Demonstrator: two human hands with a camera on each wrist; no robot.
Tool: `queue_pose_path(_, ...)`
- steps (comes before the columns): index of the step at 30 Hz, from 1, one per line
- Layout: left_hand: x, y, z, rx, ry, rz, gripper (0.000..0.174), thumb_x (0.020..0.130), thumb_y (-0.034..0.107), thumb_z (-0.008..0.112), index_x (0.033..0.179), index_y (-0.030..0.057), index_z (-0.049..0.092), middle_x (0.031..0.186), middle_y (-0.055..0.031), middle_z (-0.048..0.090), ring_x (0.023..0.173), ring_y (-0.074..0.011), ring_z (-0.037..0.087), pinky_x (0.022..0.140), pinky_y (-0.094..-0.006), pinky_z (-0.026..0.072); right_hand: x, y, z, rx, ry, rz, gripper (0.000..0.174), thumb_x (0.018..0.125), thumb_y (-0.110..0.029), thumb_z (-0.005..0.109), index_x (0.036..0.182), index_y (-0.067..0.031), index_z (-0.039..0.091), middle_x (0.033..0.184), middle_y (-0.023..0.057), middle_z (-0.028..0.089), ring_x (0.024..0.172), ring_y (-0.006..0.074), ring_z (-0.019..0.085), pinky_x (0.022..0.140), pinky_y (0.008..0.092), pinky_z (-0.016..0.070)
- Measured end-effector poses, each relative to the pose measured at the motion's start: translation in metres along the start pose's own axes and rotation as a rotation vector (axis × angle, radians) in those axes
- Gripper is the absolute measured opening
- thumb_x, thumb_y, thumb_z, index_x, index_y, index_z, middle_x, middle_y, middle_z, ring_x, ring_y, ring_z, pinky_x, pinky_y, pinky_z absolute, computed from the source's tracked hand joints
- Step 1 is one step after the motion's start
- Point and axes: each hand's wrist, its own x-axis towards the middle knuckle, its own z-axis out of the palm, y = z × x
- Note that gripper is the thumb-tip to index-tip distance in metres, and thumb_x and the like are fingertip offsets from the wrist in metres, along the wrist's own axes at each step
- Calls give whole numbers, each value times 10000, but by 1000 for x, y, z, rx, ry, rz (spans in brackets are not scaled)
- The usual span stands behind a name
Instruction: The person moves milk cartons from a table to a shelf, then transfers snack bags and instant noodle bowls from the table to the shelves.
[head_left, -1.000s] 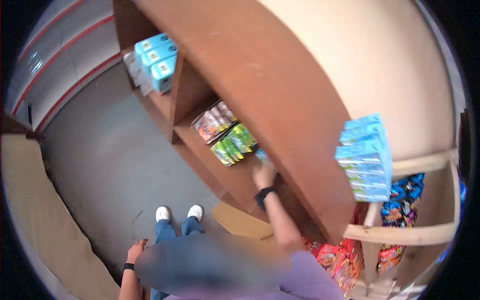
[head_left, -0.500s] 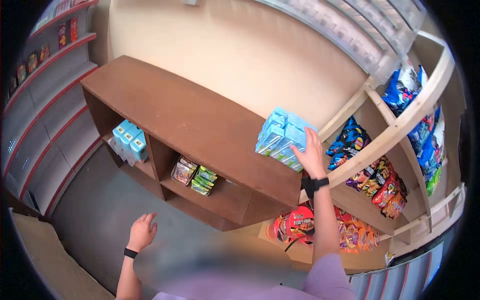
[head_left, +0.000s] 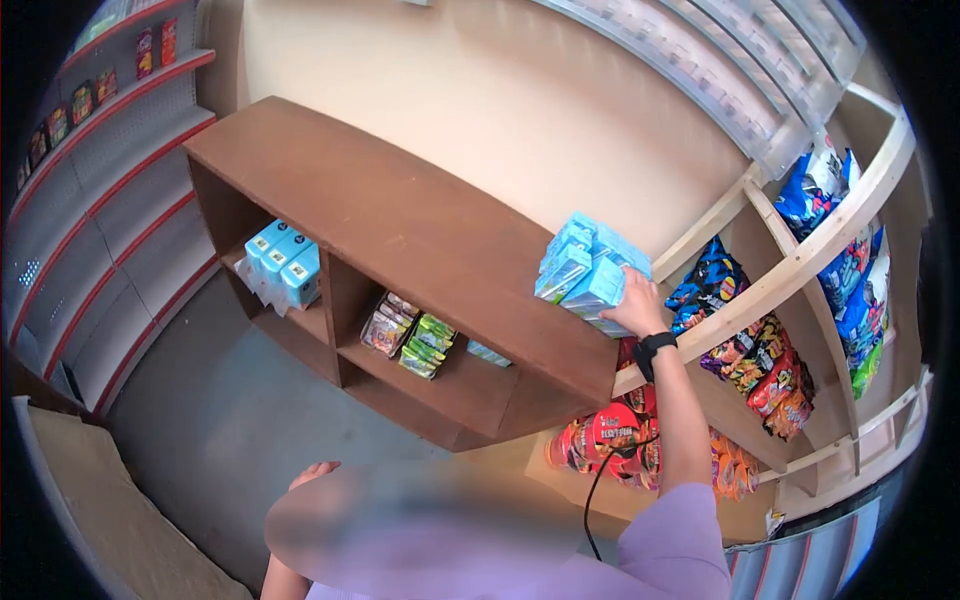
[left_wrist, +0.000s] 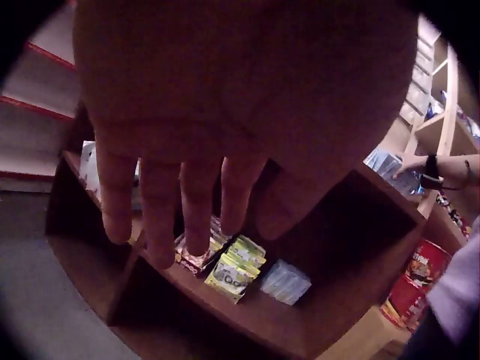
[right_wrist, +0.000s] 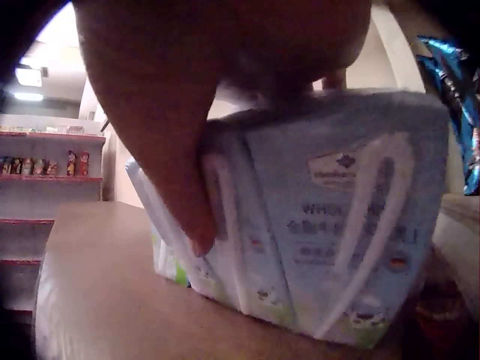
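Head cam: right hand [head_left: 640, 305] gripping the cartons [head_left: 590, 270] on the brown shelf's [head_left: 400, 200] top, right end; too bunched up to count them all. Three blue boxes [head_left: 290, 262] sit in the left cubby. Left wrist: left hand [left_wrist: 232, 105] wide open, fingers pointing down, holding nothing. Right wrist: thumb on the cartons, at least two, printed fronts facing the cam, long axis upright.

Right arm [head_left: 682, 420] extended toward the far right. Right hand [head_left: 638, 303] was in a grip, thumb pointing downward, other fingers mostly hidden. Left hand [left_wrist: 232, 120] was nearer, farther left; its fingers were extended, slightly spread.
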Motion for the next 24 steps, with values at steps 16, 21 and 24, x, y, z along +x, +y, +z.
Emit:
queue_pose_path(16,11,-27,30,48,-163,-57,317,831,203,545,1136,120,567,1007,-139,618,930,-329,601,798,-424,497,-174,-128,-111,931,-305,-55,793,514,-273,891,1158,-32,496,1054,107,544,996,212,538,888,352,432)
queue_pose_path(21,12,-23,44,-26,-221,-168,320,861,230,535,1155,105,559,1092,-154,602,990,-337,578,842,-423,472,-213,-202,35,854,-657,-270,894,587,-364,852,1266,11,409,1218,221,504,1138,335,506,975,415,394)
queue_pose_path(24,-10,-32,48,-116,-168,-268,321,861,218,535,1159,98,553,1093,-160,599,989,-344,577,833,-424,472,-210,-213,137,674,-713,-257,877,594,-379,830,1280,-38,403,1225,191,501,1159,361,466,961,434,389)
